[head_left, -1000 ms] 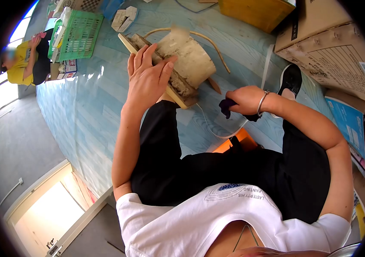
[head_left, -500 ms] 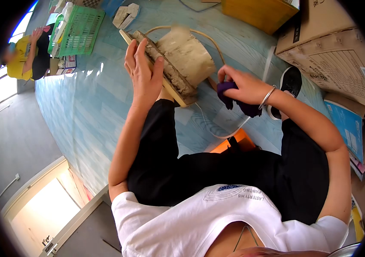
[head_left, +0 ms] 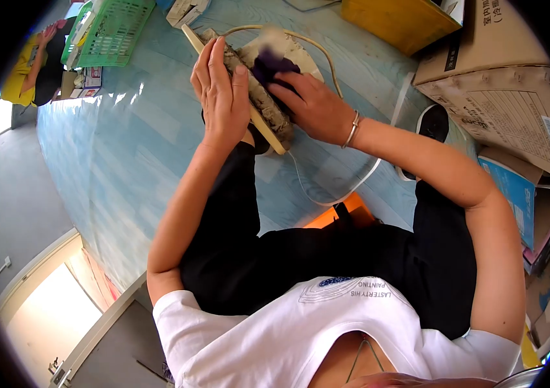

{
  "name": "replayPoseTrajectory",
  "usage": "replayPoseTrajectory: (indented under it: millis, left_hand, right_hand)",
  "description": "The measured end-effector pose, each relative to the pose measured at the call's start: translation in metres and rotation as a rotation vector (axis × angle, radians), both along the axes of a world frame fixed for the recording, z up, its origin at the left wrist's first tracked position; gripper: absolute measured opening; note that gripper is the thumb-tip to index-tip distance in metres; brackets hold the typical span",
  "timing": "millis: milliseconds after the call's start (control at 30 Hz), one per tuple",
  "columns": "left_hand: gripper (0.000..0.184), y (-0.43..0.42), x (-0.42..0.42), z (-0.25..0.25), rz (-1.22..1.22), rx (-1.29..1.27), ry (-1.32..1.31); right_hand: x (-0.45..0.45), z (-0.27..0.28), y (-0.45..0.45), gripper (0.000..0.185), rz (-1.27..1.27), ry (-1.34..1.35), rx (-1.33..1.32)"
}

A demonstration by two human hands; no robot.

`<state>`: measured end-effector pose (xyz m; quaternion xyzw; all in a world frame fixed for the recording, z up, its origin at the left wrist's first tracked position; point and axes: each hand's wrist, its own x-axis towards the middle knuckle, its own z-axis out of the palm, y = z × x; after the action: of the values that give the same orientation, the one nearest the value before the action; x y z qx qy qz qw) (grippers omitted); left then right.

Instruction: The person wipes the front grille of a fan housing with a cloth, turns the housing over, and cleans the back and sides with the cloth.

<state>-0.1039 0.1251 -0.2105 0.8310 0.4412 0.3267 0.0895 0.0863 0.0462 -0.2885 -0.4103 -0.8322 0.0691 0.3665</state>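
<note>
A dusty cream fan unit (head_left: 311, 59) stands tilted on the floor, with a flat panel (head_left: 267, 134) on its left side and a round housing on its right. Thick grey dust coats the inner side of the panel. My left hand (head_left: 222, 103) lies along the panel's edge, fingers stretched out and pressed against it. In my right hand (head_left: 319, 108) is a dark purple cloth (head_left: 274, 66), touching the housing near the panel. The fingertips of that hand are partly hidden by the cloth. A beige cord (head_left: 330, 59) curves behind the unit.
Cardboard boxes (head_left: 501, 90) stand at the right, with a yellow bin (head_left: 398, 26) behind. A green basket (head_left: 112, 35) is at the upper left, near a person in yellow (head_left: 20, 81). An orange object (head_left: 352, 208) lies between my legs. A white strap (head_left: 365, 178) runs across the floor.
My right hand has moved left and away from my body, bringing the purple cloth from beside the fan unit onto its housing. My left hand stays on the panel's edge.
</note>
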Motion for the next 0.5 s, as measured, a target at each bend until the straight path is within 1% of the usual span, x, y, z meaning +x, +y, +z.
replayPoseTrajectory:
  millis: [33,100,133,200,233,300,367,433,467,500]
  left_hand:
    - [0.051,0.001,0.001,-0.001,0.003,0.006,-0.015]
    - [0.051,0.002,0.0,-0.001,0.011,-0.003,-0.015]
    - [0.051,0.001,0.0,-0.001,0.016,0.003,-0.025]
    - [0.051,0.002,0.0,-0.001,0.012,0.017,0.006]
    - [0.051,0.003,0.0,-0.001,0.021,0.02,-0.001]
    - [0.051,0.002,-0.001,-0.002,0.002,0.027,-0.008]
    - [0.051,0.002,0.002,-0.001,0.008,0.018,-0.024]
    - [0.05,-0.001,0.002,-0.001,0.005,0.006,-0.033]
    - [0.05,-0.002,0.002,-0.002,0.011,-0.001,-0.054]
    - [0.05,-0.002,0.002,-0.002,0.017,-0.008,-0.077]
  right_hand:
    - [0.011,-0.015,-0.013,0.035,0.049,-0.046,-0.007]
    - [0.037,-0.034,-0.026,0.028,0.275,-0.361,-0.458]
    - [0.049,-0.04,-0.03,0.028,0.276,-0.372,-0.454]
    - [0.066,-0.048,-0.028,0.023,0.194,-0.174,-0.757]
    - [0.068,-0.032,-0.021,0.022,0.196,-0.063,-0.693]
    - [0.06,0.004,-0.01,0.023,0.107,0.217,-0.541]
    - [0.048,0.044,0.005,0.026,-0.062,0.312,-0.303]
    - [0.038,0.071,0.024,0.036,-0.078,0.367,-0.164]
    - [0.028,0.07,0.031,0.036,-0.083,0.372,-0.163]
    - [0.018,0.067,0.038,0.038,-0.02,0.29,-0.126]
